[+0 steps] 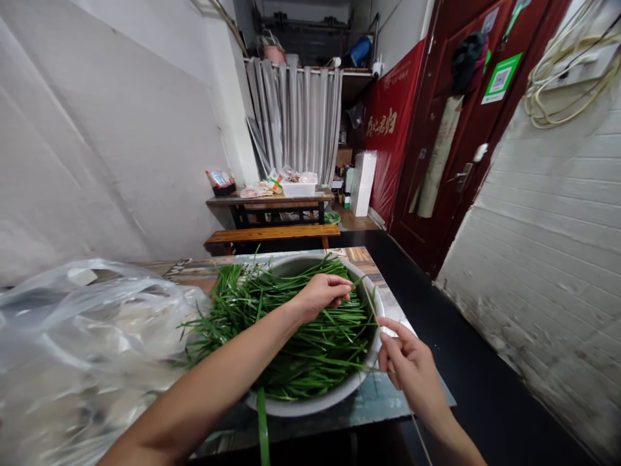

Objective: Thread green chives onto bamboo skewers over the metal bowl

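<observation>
While our left hand pinches chives over the metal bowl, our right hand beside the bowl's rim grips one pale stalk.

Lighting: even, fairly bright indoor; far room dimmer. Shadows soft. Strong wide-angle bending at edges. Near-left plastic bag blurred; centre sharp.

Deep green chives are filling a dull grey metal basin. A clear, whitish plastic bag is showing pale beside it. The desk is showing a brown, wood-grain pattern. Behind, a dark red door is carrying a green-and-white sticker, and a grey curtain is hanging in vertical folds.
</observation>
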`<state>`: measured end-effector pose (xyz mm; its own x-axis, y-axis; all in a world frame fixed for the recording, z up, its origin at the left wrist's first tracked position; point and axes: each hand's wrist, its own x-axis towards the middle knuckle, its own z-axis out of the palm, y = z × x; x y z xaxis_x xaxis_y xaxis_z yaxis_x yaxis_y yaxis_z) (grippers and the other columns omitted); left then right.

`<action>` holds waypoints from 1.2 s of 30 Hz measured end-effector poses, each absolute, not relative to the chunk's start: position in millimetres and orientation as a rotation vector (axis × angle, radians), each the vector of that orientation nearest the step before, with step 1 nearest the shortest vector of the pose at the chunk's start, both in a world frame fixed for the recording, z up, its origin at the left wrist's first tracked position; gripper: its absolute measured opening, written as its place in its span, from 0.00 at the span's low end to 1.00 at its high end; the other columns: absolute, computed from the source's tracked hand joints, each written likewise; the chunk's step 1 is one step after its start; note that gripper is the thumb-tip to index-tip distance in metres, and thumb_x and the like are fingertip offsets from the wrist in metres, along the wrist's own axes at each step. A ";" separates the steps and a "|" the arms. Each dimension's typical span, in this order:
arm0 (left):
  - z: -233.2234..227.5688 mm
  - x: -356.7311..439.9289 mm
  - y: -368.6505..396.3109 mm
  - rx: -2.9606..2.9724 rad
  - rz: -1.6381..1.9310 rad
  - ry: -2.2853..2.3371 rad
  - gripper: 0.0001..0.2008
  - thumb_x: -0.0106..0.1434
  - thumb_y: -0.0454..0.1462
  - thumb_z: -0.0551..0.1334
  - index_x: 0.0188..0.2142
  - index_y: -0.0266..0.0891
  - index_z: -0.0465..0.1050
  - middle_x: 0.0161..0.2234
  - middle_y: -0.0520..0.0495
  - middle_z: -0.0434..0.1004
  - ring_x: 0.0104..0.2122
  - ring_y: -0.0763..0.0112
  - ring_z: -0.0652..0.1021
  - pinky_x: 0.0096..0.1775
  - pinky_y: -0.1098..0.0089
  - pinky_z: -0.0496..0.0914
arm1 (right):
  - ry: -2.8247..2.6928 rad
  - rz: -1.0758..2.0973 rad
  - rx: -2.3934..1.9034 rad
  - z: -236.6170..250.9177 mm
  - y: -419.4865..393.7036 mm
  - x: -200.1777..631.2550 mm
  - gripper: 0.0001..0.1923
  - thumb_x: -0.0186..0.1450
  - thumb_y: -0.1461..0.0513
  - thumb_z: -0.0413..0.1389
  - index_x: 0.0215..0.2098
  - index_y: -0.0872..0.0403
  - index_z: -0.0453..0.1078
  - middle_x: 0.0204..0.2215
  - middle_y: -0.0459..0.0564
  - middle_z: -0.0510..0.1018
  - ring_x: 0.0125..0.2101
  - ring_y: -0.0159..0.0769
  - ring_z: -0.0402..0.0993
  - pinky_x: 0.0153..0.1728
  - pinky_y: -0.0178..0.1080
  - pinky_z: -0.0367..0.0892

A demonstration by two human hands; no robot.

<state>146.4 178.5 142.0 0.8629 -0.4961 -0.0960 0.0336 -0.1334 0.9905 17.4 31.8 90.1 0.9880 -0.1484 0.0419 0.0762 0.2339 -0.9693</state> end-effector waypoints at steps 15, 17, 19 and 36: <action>121.1 138.5 173.1 1.640 -0.389 -0.205 0.14 0.49 0.40 0.63 0.32 0.30 0.72 0.23 0.48 0.73 0.16 0.83 0.64 0.19 0.78 0.57 | 0.098 -0.127 -1.340 71.1 38.9 15.6 0.23 0.59 0.54 0.54 0.48 0.61 0.66 0.08 0.36 0.58 0.10 0.21 0.45 0.10 0.28 0.41; 121.3 138.8 173.2 1.638 -0.392 -0.215 0.14 0.49 0.40 0.63 0.32 0.30 0.73 0.23 0.48 0.73 0.16 0.83 0.63 0.19 0.78 0.56 | 0.101 -0.104 -1.315 73.2 39.0 15.9 0.24 0.58 0.54 0.55 0.48 0.62 0.66 0.08 0.36 0.58 0.09 0.21 0.44 0.10 0.27 0.40; 121.3 138.9 173.0 1.650 -0.396 -0.222 0.15 0.49 0.39 0.63 0.33 0.29 0.73 0.23 0.48 0.73 0.15 0.84 0.62 0.18 0.78 0.55 | 0.097 -0.092 -1.296 74.7 39.4 16.0 0.25 0.58 0.54 0.55 0.47 0.62 0.67 0.08 0.35 0.58 0.09 0.21 0.43 0.10 0.27 0.40; 120.6 137.9 173.8 1.690 -0.400 -0.227 0.18 0.49 0.39 0.62 0.38 0.27 0.73 0.23 0.48 0.73 0.15 0.84 0.58 0.19 0.77 0.52 | 0.106 -0.077 -1.268 70.6 40.0 15.1 0.25 0.57 0.52 0.57 0.46 0.60 0.68 0.08 0.36 0.59 0.08 0.21 0.44 0.09 0.27 0.40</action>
